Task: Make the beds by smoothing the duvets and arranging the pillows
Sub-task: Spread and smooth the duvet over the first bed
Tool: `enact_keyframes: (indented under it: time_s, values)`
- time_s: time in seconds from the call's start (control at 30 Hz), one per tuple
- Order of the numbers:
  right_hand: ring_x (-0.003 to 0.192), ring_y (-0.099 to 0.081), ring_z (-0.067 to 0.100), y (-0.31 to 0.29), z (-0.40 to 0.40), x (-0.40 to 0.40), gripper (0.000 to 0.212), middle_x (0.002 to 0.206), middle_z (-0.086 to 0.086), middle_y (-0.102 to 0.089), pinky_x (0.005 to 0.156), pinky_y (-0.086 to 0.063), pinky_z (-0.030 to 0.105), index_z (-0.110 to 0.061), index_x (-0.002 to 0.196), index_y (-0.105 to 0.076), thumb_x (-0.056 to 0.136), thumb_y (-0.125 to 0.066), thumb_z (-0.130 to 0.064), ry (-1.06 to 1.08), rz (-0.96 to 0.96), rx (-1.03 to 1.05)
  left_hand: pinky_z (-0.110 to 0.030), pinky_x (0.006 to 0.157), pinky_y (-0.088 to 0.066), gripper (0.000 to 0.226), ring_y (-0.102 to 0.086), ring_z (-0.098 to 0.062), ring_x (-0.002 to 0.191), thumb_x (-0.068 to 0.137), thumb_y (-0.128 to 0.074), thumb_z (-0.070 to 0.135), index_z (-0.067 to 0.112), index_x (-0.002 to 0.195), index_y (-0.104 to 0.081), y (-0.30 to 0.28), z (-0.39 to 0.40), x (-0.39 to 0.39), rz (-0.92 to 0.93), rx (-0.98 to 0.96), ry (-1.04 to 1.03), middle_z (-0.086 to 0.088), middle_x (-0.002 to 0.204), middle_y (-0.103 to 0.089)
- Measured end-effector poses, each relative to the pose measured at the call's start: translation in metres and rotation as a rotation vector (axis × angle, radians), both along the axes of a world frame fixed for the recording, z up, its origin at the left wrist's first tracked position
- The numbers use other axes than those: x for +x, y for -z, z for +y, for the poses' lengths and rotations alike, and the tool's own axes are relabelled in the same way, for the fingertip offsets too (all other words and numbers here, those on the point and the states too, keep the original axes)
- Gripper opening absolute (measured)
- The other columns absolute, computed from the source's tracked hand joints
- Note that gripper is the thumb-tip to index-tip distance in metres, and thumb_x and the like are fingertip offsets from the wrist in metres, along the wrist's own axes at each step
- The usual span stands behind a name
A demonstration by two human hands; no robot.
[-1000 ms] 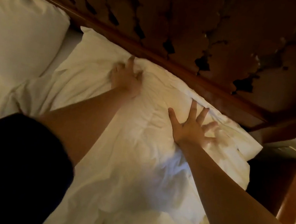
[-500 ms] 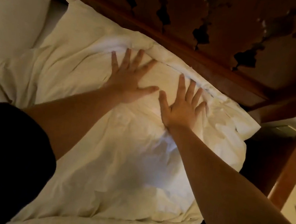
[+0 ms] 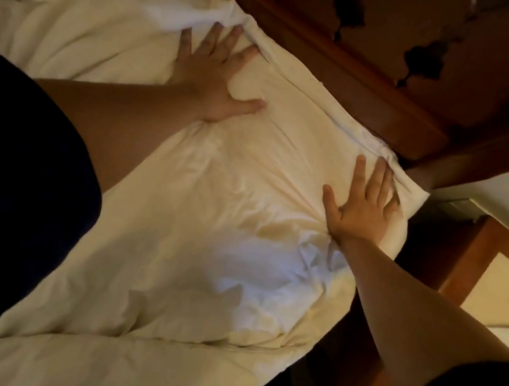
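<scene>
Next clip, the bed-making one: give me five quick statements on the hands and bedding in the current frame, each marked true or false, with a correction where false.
1. Both hands lie flat with fingers spread on the white pillow. True.
2. The left hand grips a bunched corner of the pillow in a fist. False: its fingers are straight and pressed flat on the fabric.
3. The right hand sits near the pillow's corner closest to the wooden headboard. True.
4. The two hands touch each other. False: they are well apart, with pillow fabric between them.
5. The headboard is white upholstery. False: it is dark reddish-brown wood.
</scene>
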State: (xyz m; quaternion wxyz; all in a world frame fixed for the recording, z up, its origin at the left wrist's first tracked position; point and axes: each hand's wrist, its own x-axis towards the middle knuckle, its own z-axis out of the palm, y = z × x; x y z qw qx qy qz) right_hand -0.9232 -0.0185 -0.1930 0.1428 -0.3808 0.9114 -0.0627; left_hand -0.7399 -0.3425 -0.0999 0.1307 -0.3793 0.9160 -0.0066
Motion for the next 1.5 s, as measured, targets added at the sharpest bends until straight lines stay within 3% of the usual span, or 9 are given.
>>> enact_keyframes:
  time_s: [0.17,0.33,0.43,0.57,0.7,0.9,1.27,1.43,1.5]
  values:
    - [0.160,0.016,0.023,-0.035,0.020,0.008,0.088,0.174,0.003,0.016,0.128,-0.005,0.057,-0.028,0.166,0.012,0.099,-0.013,-0.079,0.013,-0.152,-0.036,-0.076,0.116,-0.002,0.098,0.002,-0.038,0.157,0.089,-0.022,0.084,0.026,0.164,0.001,-0.045,0.072,-0.017,-0.080,-0.010,-0.248,-0.010,0.172,0.005]
    - [0.161,0.012,0.026,-0.097,0.000,0.069,0.078,0.176,0.000,0.009,0.128,0.000,0.061,-0.028,0.168,0.000,0.106,-0.030,-0.064,0.039,-0.298,-0.414,-0.069,0.121,-0.005,0.073,-0.008,-0.035,0.158,0.104,-0.034,0.056,0.019,0.164,-0.017,-0.061,0.200,0.023,0.239,-0.060,0.083,-0.011,0.171,-0.013]
    - [0.161,0.011,0.026,-0.118,-0.011,0.107,0.079,0.175,0.000,0.011,0.125,0.004,0.063,-0.029,0.168,-0.001,0.105,-0.039,-0.059,-0.022,-0.311,-0.497,-0.067,0.122,-0.009,0.076,-0.004,-0.037,0.158,0.104,-0.028,0.055,0.013,0.164,-0.008,-0.043,0.246,0.056,0.217,-0.116,0.157,-0.013,0.172,-0.007]
    - [0.160,0.015,0.031,-0.093,-0.020,0.130,0.079,0.174,0.001,0.018,0.122,0.007,0.071,-0.037,0.167,0.002,0.102,-0.036,-0.064,-0.147,-0.258,-0.357,-0.064,0.123,-0.007,0.094,-0.005,-0.031,0.159,0.097,-0.038,0.064,0.005,0.163,-0.007,-0.007,0.227,0.093,0.163,-0.073,0.032,-0.015,0.171,-0.007]
    - [0.160,0.018,0.032,-0.039,-0.015,0.125,0.080,0.174,0.003,0.019,0.123,0.003,0.069,-0.044,0.165,0.006,0.099,-0.031,-0.074,-0.208,-0.183,-0.214,-0.064,0.123,-0.007,0.100,-0.006,-0.024,0.159,0.093,-0.044,0.067,0.004,0.163,-0.010,0.024,0.208,0.103,0.161,-0.097,0.134,-0.013,0.171,-0.007]
    - [0.161,0.009,0.031,0.006,0.012,0.108,0.096,0.175,0.008,0.007,0.128,0.000,0.061,-0.032,0.167,0.002,0.093,-0.029,-0.085,-0.179,0.028,-0.156,-0.068,0.122,-0.009,0.097,-0.009,-0.026,0.159,0.092,-0.049,0.061,0.004,0.163,-0.014,0.055,0.223,0.097,0.241,-0.190,0.090,-0.013,0.171,-0.010]
    - [0.162,0.006,0.020,0.004,0.056,0.094,0.101,0.176,0.000,0.001,0.130,-0.002,0.051,-0.022,0.168,-0.002,0.096,-0.040,-0.081,-0.143,0.018,-0.080,-0.068,0.122,0.000,0.100,0.001,-0.037,0.158,0.093,-0.043,0.063,0.003,0.163,-0.003,0.060,0.256,0.083,0.181,-0.125,0.046,-0.019,0.170,0.002]
    - [0.147,-0.041,0.026,-0.020,0.061,0.076,0.071,0.156,0.003,-0.050,0.119,-0.034,0.050,-0.016,0.146,-0.053,0.097,-0.046,-0.066,-0.173,-0.003,-0.176,-0.070,0.118,0.012,0.099,0.015,-0.037,0.156,0.088,-0.035,0.075,0.021,0.165,-0.005,0.040,0.283,0.085,-0.067,0.133,0.475,-0.023,0.168,0.014]
    - [0.130,-0.056,0.027,-0.035,0.045,0.064,0.057,0.141,0.004,-0.061,0.106,-0.046,0.049,-0.015,0.137,-0.059,0.097,-0.054,-0.054,-0.188,-0.038,-0.346,-0.068,0.119,0.003,0.084,-0.010,-0.041,0.156,0.091,-0.034,0.069,0.020,0.159,-0.034,0.022,0.281,0.074,-0.077,0.209,0.543,-0.027,0.166,-0.017]
